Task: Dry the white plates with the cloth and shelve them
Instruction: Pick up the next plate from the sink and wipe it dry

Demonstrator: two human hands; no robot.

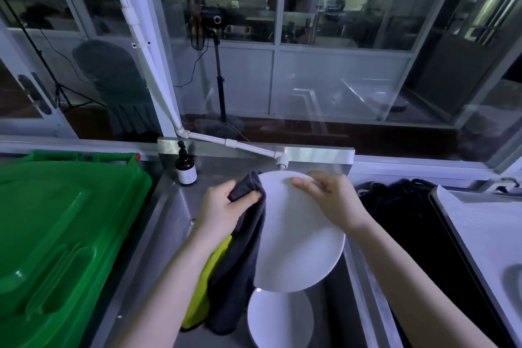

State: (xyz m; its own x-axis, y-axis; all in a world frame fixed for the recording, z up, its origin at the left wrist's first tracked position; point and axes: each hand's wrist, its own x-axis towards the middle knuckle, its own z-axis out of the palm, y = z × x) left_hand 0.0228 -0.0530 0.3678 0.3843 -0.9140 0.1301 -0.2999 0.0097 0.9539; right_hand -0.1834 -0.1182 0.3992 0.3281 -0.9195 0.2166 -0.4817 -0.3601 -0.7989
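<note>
A white plate (293, 237) is held tilted above the steel sink (169, 220). My right hand (330, 198) grips its upper rim, thumb on the face. My left hand (223, 206) pinches a dark grey cloth (240, 268) with a yellow-green side against the plate's left edge; the cloth hangs down into the sink. A second white plate (279, 319) lies lower in the sink, partly hidden by the held plate.
A green bin lid (62, 234) fills the left. A brown pump bottle (185, 169) stands at the sink's back corner, with a white tap pipe (282, 161) behind the plate. At right are a dark black mass (409, 220) and a white tray (485, 234).
</note>
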